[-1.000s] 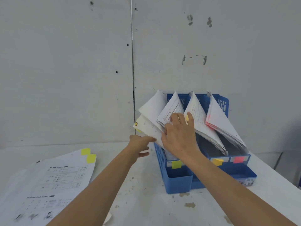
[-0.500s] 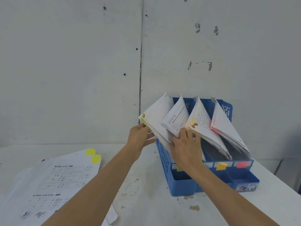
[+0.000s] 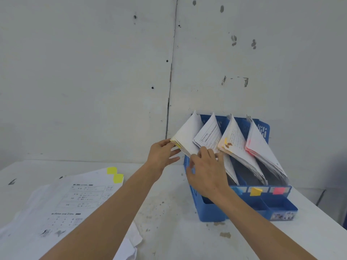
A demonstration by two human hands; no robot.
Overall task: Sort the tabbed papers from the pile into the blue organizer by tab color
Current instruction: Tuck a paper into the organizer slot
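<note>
The blue organizer (image 3: pixel 212 212) stands on the table against the wall, with several slots full of leaning papers. Its front bears a blue, an orange (image 3: pixel 254 191) and a pink label (image 3: pixel 278 190). My left hand (image 3: pixel 163 156) touches the yellow-tabbed corner of the leftmost paper stack (image 3: pixel 187 136) with straight fingers. My right hand (image 3: pixel 205 171) lies over the lower edge of that stack and the second stack (image 3: pixel 209 136), fingers spread on the sheets. The pile of tabbed papers (image 3: pixel 75 199) lies at the left, two yellow tabs (image 3: pixel 115 175) showing on top.
A grey panelled wall rises right behind the organizer. The white table (image 3: pixel 169 222) is stained and its right edge runs close past the organizer. Crumpled sheets (image 3: pixel 129 244) stick out under the pile near my left forearm.
The leftmost stack has been pushed further upright into its slot. My left hand went from gripping its corner to touching it with opened fingers. My right hand slid slightly down and left.
</note>
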